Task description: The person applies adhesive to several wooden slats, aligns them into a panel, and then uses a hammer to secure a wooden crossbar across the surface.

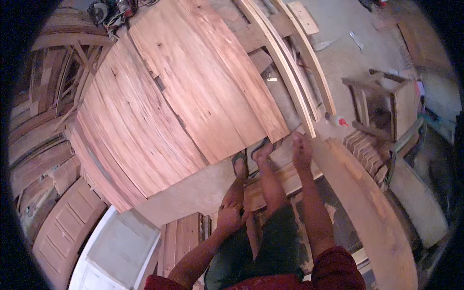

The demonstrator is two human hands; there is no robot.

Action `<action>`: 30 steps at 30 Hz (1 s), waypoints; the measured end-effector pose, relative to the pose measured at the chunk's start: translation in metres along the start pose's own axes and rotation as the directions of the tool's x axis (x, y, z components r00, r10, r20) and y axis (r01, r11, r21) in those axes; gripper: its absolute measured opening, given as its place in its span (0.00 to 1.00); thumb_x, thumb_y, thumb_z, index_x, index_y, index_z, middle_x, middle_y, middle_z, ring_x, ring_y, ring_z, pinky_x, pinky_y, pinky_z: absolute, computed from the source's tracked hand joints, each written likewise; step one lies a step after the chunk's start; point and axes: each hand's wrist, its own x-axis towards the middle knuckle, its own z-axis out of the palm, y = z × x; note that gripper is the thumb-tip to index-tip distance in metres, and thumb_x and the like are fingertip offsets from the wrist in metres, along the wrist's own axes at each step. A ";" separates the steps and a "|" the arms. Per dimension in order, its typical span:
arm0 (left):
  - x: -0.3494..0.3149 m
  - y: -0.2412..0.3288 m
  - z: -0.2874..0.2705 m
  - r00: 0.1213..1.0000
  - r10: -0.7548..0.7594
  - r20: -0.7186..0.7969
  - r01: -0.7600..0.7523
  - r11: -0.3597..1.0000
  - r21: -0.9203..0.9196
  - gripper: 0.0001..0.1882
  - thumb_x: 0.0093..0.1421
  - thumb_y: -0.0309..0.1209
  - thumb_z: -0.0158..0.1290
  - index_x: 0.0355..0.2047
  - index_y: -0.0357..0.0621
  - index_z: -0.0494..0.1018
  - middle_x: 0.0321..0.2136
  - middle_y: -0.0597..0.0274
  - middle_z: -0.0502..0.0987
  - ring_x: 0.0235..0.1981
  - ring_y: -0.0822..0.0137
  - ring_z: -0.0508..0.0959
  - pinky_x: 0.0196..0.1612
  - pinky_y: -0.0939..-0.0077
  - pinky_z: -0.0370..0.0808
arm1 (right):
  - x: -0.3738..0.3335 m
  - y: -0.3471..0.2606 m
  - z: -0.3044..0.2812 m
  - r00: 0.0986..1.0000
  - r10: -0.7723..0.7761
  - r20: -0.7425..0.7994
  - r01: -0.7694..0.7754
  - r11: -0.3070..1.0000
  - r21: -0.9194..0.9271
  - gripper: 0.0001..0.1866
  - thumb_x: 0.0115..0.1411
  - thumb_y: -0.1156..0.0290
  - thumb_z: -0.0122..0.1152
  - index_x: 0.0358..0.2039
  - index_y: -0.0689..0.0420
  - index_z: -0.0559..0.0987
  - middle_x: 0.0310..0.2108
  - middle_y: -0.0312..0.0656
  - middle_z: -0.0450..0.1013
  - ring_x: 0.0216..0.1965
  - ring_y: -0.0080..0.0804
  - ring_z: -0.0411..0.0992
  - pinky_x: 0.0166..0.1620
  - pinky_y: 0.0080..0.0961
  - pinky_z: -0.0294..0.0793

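Note:
My left hand [229, 220] rests at my left knee, above the dark shorts. Its fingers are curled in, and a small dark spot shows beside them; what they hold, if anything, is too small to name. Stretched forward, my right hand [302, 152] is closed beside the near right corner of a wide wooden panel [203, 92], with its contents, if any, hidden. This panel is made of reddish boards side by side, with dark gaps between some. Close to my right hand lie the ends of long, pale wooden strips [290, 65].
A small bottle with a red tip [341, 122] lies past the strips. To the right are a wooden stool frame [382, 104] and a long wide plank [367, 203]. Panelled doors [70, 232] lean at left, near a white panel [121, 246]. Power tools [113, 14] sit at the panel's far end.

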 end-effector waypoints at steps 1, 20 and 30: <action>0.013 0.002 -0.002 0.997 0.007 0.082 -0.010 0.999 0.045 0.27 0.62 0.53 0.52 0.46 0.41 0.79 0.48 0.46 0.80 0.54 0.46 0.76 0.56 0.41 0.68 | -0.013 0.020 -0.019 0.995 0.090 -0.052 -0.088 0.995 0.046 0.16 0.71 0.60 0.56 0.48 0.60 0.80 0.41 0.42 0.77 0.40 0.31 0.74 0.44 0.30 0.74; 0.008 -0.023 0.006 0.953 0.082 0.292 -0.204 0.885 0.417 0.27 0.62 0.53 0.52 0.48 0.44 0.78 0.48 0.47 0.80 0.53 0.50 0.78 0.49 0.42 0.72 | -0.036 0.147 -0.078 0.569 0.756 0.322 -0.706 0.249 0.663 0.16 0.73 0.55 0.48 0.47 0.54 0.74 0.37 0.40 0.78 0.30 0.27 0.74 0.32 0.25 0.75; 0.036 0.032 -0.012 0.916 -0.072 0.395 -0.087 0.925 0.370 0.29 0.65 0.54 0.47 0.46 0.39 0.80 0.47 0.44 0.81 0.54 0.45 0.77 0.53 0.44 0.69 | 0.072 0.191 -0.034 0.456 0.772 0.442 -0.887 0.357 0.292 0.21 0.72 0.53 0.51 0.54 0.54 0.76 0.49 0.45 0.76 0.43 0.33 0.76 0.43 0.29 0.79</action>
